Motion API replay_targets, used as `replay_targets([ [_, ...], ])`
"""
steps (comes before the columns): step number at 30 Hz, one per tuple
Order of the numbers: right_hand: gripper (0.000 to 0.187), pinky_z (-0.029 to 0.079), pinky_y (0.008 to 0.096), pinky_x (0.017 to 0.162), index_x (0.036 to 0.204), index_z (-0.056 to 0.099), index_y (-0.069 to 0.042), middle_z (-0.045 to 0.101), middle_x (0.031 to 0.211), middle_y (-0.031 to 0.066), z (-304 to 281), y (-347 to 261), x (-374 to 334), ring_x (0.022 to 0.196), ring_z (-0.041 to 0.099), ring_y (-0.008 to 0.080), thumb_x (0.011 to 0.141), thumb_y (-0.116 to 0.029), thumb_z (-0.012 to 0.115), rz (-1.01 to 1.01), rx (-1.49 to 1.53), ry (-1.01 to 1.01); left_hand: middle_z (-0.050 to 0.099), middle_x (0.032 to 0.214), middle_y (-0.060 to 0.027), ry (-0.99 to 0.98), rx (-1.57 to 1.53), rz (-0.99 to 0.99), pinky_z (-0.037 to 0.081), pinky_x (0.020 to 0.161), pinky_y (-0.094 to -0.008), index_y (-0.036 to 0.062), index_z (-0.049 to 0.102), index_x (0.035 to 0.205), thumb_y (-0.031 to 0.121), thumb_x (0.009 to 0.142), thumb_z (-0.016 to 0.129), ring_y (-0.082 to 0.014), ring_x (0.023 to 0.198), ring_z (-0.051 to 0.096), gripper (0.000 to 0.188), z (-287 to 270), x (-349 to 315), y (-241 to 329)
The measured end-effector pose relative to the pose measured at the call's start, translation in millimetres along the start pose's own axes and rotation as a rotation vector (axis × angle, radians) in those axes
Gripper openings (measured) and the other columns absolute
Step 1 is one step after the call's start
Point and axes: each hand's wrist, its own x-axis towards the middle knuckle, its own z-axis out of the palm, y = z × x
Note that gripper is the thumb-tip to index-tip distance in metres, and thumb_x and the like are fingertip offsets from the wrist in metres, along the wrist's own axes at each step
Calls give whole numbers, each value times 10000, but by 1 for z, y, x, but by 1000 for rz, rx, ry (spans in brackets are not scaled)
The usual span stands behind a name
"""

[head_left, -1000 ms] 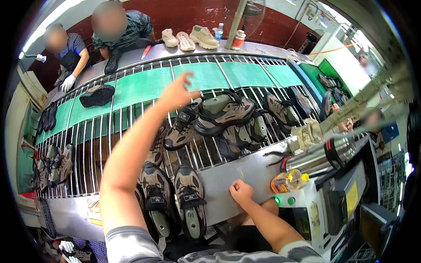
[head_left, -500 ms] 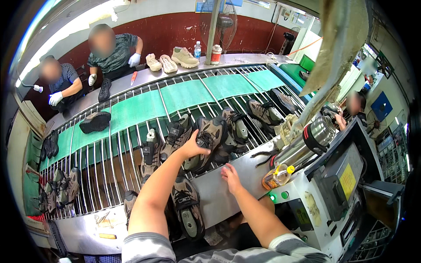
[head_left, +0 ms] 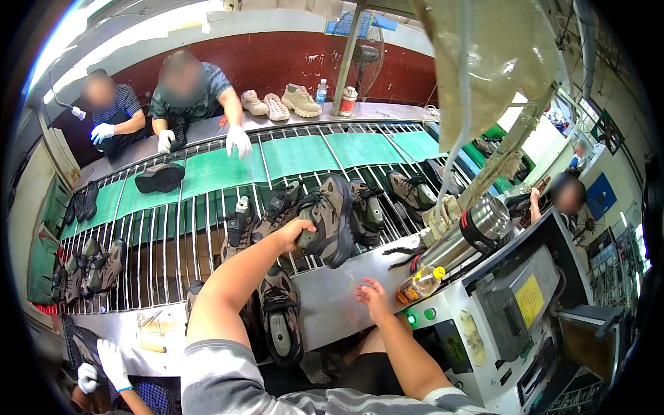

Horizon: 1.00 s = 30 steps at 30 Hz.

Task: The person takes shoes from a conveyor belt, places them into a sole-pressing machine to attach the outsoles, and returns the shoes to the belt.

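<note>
My left hand point(head_left: 296, 234) grips a brown and black shoe point(head_left: 333, 214) by its heel end, where a grey insert shows; the shoe is tilted with its dark sole edge to the right. Its hold is closed, and the far fingers are hidden behind the shoe. Over the metal ledge, my right hand point(head_left: 373, 299) is open and holds nothing, fingers loosely apart. Below my left forearm, another brown and black shoe point(head_left: 280, 311) with a grey insert lies at the ledge. More such shoes, among them one with a strap point(head_left: 237, 232), rest on the metal rack beside the held one.
A rack of metal rods point(head_left: 159, 256) spans the middle, with a green belt point(head_left: 290, 155) behind. A steel flask point(head_left: 477, 232), an amber bottle point(head_left: 422, 283) and a control box point(head_left: 512, 304) stand right. Two co-workers sit across; a white-gloved hand point(head_left: 114, 363) is lower left.
My left hand has lifted and turned the shoe, bringing its sole edge rightward. A co-worker across has stretched a gloved hand over the belt. Gloved hands have appeared at lower left.
</note>
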Motion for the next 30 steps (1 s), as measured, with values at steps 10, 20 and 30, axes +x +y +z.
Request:
replay_targets([
  [10, 724, 386, 434, 1049, 1510, 261, -194, 460, 1421, 126, -45, -71, -126, 1256, 499, 268, 915, -473, 566, -108, 489, -437, 583, 1224, -149, -357, 104, -15, 484, 979, -453, 44, 401, 1370, 4, 690, 630, -306, 1122, 592, 719, 144, -169, -72],
  [20, 751, 373, 438, 1084, 1402, 394, 3, 521, 1338, 171, -168, -34, -397, 1231, 511, 322, 748, -313, 589, -327, 962, -46, 484, 1360, -98, -1042, 363, -140, 351, 1060, -351, 6, 338, 1440, 101, 857, 687, -209, 1254, 465, 687, 298, -205, -294],
  [30, 893, 494, 264, 762, 1486, 341, -42, 566, 1247, 138, -450, -120, -563, 892, 583, 153, 652, -129, 648, -816, -337, 1386, 693, 807, -64, -590, 914, 15, 516, 651, -272, -12, 698, 1002, 102, 906, 583, -123, 693, 631, 188, 269, -146, -443],
])
